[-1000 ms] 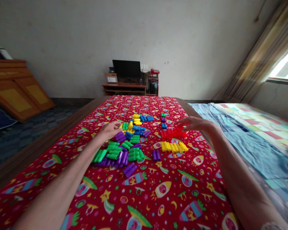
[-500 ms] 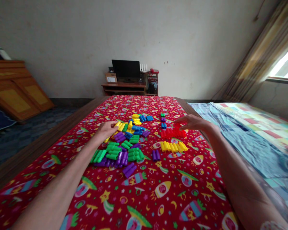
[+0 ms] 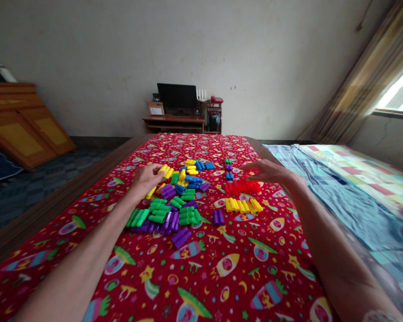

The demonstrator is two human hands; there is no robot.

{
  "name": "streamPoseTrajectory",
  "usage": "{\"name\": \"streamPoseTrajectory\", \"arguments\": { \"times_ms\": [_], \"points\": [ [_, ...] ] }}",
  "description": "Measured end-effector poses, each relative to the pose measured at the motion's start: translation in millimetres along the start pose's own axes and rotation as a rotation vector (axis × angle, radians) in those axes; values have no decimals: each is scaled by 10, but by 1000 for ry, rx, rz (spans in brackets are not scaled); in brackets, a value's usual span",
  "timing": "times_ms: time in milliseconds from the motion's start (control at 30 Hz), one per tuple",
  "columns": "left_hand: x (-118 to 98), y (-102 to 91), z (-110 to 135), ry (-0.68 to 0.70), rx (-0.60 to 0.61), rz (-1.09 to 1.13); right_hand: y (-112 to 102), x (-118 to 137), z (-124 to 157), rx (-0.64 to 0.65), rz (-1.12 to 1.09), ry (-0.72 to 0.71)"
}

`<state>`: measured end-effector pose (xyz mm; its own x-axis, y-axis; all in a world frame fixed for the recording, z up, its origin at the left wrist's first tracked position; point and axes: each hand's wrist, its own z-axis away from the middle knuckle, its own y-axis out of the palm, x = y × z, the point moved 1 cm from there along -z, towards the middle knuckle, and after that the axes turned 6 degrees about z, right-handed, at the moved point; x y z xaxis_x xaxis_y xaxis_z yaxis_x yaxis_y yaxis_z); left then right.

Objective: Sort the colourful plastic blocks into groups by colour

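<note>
My left hand (image 3: 147, 180) pinches a yellow plastic toy block (image 3: 166, 171) at the left edge of a mixed pile. The block has joined rounded tubes. Beside it in the pile lie green blocks (image 3: 159, 208), purple blocks (image 3: 169, 222) and blue blocks (image 3: 194, 180). My right hand (image 3: 268, 171) hovers at the far end of a row of red blocks (image 3: 242, 186), its fingers apart and curved. Whether its fingertips touch the red row I cannot tell. Nearer to me runs a row of yellow blocks (image 3: 243, 205).
A pair-shaped purple block (image 3: 218, 217) lies left of the yellow row. Small blue, purple and green blocks (image 3: 228, 167) line up behind the red ones. A red patterned cloth (image 3: 221, 286) covers the table. A bed (image 3: 349, 192) stands on the right, a monitor (image 3: 177, 97) at the back.
My left hand has lifted the yellow block slightly up from the pile, uncovering a green block beside it. My right hand has barely moved.
</note>
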<state>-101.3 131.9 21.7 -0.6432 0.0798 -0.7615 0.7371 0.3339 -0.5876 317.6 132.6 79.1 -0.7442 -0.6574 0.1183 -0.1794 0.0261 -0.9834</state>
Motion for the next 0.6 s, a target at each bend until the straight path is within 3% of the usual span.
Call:
{"name": "streamPoseTrajectory", "arguments": {
  "times_ms": [100,200,300,400,467,600],
  "points": [
    [-204,36,54,65,-35,123,-100,147,10,-98,7,-7],
    [-528,170,234,38,85,417,-154,430,0,-235,-33,-26],
    [-868,372,518,-39,291,646,-100,774,-47,-323,-74,-131],
    [-1099,550,773,-87,438,788,31,1042,-110,-320,-69,-299],
    [-1165,625,870,-101,468,846,106,1123,-140,-290,-36,-340],
    [-1159,698,917,-148,437,914,133,1094,-155,-241,106,-203]
  ]
}}
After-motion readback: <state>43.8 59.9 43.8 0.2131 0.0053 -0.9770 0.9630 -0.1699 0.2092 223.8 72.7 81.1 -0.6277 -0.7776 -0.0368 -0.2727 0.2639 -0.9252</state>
